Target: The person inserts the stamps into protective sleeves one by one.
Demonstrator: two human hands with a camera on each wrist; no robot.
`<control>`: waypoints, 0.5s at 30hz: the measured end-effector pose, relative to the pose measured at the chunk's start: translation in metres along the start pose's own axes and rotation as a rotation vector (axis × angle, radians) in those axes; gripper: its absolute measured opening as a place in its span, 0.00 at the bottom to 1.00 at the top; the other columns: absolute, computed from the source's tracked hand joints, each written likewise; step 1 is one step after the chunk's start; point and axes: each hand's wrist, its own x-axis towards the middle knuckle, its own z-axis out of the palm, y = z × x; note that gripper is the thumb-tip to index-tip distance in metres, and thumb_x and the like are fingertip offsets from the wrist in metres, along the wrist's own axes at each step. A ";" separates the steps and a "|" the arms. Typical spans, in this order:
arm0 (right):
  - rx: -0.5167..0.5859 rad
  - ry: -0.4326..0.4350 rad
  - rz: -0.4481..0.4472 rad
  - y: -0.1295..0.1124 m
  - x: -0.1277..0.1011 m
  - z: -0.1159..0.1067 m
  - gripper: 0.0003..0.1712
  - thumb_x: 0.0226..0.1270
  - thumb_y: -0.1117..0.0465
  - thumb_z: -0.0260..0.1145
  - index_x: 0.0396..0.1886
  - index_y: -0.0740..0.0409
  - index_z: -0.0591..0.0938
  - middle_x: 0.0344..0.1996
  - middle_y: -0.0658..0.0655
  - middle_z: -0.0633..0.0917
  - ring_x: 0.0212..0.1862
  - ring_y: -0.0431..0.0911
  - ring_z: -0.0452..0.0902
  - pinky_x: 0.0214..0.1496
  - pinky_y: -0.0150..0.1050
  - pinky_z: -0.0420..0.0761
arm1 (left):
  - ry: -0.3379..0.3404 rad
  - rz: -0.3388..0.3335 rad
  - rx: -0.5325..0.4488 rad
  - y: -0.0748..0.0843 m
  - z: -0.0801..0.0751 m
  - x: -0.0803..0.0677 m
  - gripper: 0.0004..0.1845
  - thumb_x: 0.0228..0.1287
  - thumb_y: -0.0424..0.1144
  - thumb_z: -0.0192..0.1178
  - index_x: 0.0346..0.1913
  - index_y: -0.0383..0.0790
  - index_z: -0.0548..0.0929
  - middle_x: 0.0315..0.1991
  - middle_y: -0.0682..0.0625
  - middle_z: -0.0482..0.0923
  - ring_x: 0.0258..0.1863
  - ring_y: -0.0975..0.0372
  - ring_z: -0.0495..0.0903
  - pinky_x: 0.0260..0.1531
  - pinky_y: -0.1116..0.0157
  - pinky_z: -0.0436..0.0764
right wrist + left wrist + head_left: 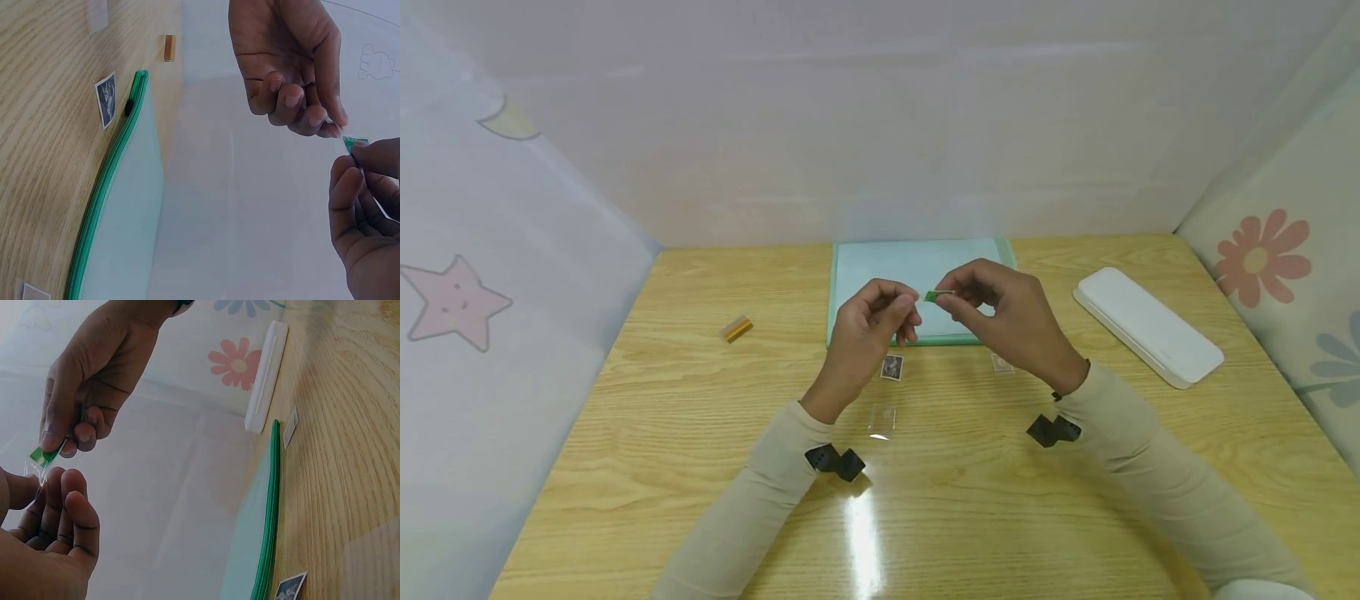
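Soft, even light fills the booth. A white glare streak lies on the near table (865, 533). Shadows stay faint.

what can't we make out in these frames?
- Green piece: too small in the head view; in the wrist views fingertips of the right hand and left hand cover most of it.
- Photo: its picture is too small to read in any view.
- White case: shut, contents hidden.
- Orange block: too small to identify.
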 end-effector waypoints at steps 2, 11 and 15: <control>-0.019 -0.003 0.001 0.008 -0.001 0.000 0.07 0.68 0.65 0.70 0.44 0.54 0.85 0.35 0.48 0.85 0.34 0.41 0.80 0.38 0.35 0.81 | 0.000 0.002 0.011 0.000 0.000 0.000 0.09 0.78 0.38 0.55 0.50 0.34 0.77 0.35 0.41 0.79 0.28 0.54 0.79 0.29 0.65 0.78; -0.092 -0.038 -0.004 0.014 -0.001 -0.002 0.05 0.70 0.57 0.70 0.43 0.48 0.85 0.37 0.41 0.84 0.35 0.36 0.81 0.37 0.33 0.81 | -0.001 0.012 0.046 -0.001 0.000 -0.001 0.10 0.78 0.39 0.55 0.51 0.35 0.77 0.36 0.40 0.78 0.30 0.53 0.79 0.30 0.62 0.78; -0.125 -0.047 -0.015 0.013 -0.001 -0.002 0.05 0.70 0.58 0.70 0.43 0.49 0.85 0.35 0.41 0.84 0.34 0.35 0.81 0.36 0.33 0.81 | -0.006 0.020 0.061 -0.001 0.000 -0.002 0.10 0.78 0.38 0.55 0.51 0.35 0.77 0.36 0.40 0.78 0.30 0.52 0.78 0.30 0.62 0.78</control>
